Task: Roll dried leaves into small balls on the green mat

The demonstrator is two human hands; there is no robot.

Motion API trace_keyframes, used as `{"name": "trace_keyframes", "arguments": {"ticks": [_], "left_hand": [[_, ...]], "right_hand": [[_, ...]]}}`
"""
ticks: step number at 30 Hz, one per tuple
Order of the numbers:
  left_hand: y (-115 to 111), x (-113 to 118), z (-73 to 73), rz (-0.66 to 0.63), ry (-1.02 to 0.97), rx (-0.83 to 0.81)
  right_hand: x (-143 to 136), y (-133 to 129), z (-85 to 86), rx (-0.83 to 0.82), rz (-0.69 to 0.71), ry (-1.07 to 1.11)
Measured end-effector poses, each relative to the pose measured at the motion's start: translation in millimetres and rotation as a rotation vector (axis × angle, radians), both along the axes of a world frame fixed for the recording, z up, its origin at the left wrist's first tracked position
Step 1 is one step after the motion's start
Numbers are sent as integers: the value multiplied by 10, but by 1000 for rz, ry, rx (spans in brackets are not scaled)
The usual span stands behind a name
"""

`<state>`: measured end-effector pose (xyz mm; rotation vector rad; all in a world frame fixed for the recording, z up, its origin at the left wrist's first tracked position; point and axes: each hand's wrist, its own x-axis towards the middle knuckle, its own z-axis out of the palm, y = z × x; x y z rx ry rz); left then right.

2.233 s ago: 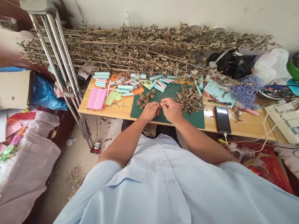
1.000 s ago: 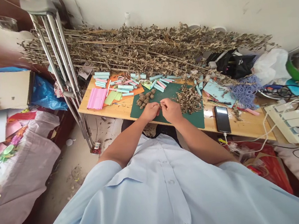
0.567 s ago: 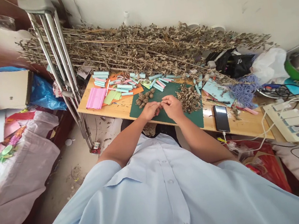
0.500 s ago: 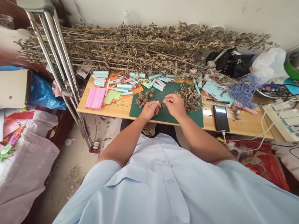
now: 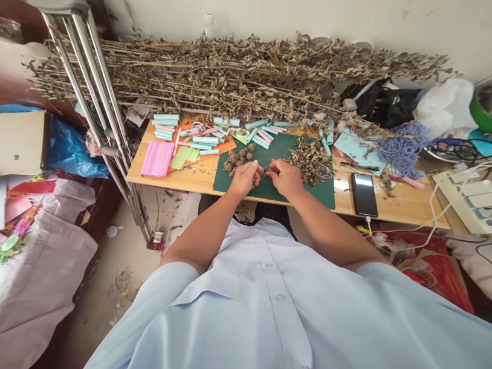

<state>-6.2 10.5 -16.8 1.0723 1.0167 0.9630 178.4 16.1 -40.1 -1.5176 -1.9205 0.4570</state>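
Over the front of a dark green mat (image 5: 269,155) my left hand (image 5: 246,179) is closed, its thumb and fingers pinched together. Close on its right, my right hand (image 5: 286,177) is closed too, fingertips around a small brown bit of dried plant. What my left fingers hold is too small to make out. Several round brown dried clumps (image 5: 238,157) lie on the mat just beyond my left hand. A loose heap of dried leaves (image 5: 310,161) sits to the right of my right hand.
Dried stalks (image 5: 221,72) lie along the wall behind. Rolled blue papers (image 5: 204,142) and a pink sheet (image 5: 157,158) are at left on the table (image 5: 195,182). A phone (image 5: 364,195), purple yarn (image 5: 403,147) and a power strip (image 5: 470,202) are at right. Metal crutches (image 5: 100,107) stand at left.
My right hand has shifted slightly down and to the left, its fingers bent further in. My left hand's thumb and fingers have turned slightly upward.
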Motion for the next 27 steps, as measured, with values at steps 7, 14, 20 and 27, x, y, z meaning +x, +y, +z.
{"name": "trace_keyframes", "arguments": {"ticks": [7, 14, 20, 27], "left_hand": [[-2, 8, 11, 8, 13, -36], [-11, 5, 43, 7, 16, -34], [0, 4, 0, -8, -10, -7], [7, 5, -8, 0, 0, -28]], "right_hand": [[5, -11, 43, -44, -28, 6], [6, -9, -38, -62, -24, 108], [4, -22, -40, -71, -29, 35], [32, -29, 12, -32, -47, -15]]}}
